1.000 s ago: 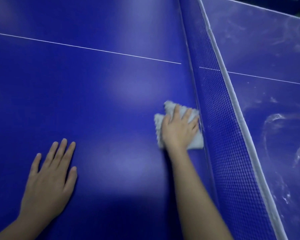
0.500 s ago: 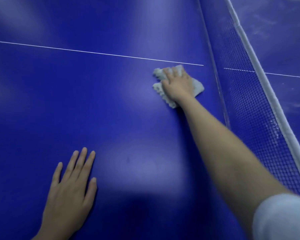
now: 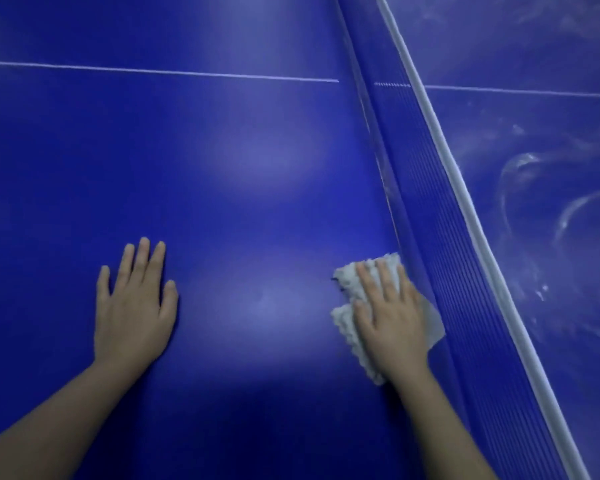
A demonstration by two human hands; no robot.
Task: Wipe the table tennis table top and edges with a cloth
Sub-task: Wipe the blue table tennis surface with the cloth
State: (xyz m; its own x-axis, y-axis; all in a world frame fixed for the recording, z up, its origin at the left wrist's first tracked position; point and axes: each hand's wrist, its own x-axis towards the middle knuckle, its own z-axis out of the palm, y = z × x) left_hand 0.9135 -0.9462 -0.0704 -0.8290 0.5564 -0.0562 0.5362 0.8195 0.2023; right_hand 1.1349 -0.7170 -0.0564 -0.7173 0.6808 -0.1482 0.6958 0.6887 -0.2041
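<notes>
The blue table tennis table top (image 3: pixel 239 168) fills the view, with a thin white centre line across it. My right hand (image 3: pixel 390 317) lies flat with straight fingers on a crumpled white cloth (image 3: pixel 347 323), pressing it onto the table right beside the foot of the net. Flat on the bare table to the left rests my left hand (image 3: pixel 136 303), fingers straight and holding nothing.
The blue net (image 3: pixel 440 237) with its white top band (image 3: pixel 465 202) runs diagonally from top centre to bottom right. Beyond it, the far half of the table (image 3: pixel 551 168) shows whitish dusty smears and swirls.
My right hand has pulled the cloth back from near the white centre line toward me along the net. The left hand stays flat on the table.
</notes>
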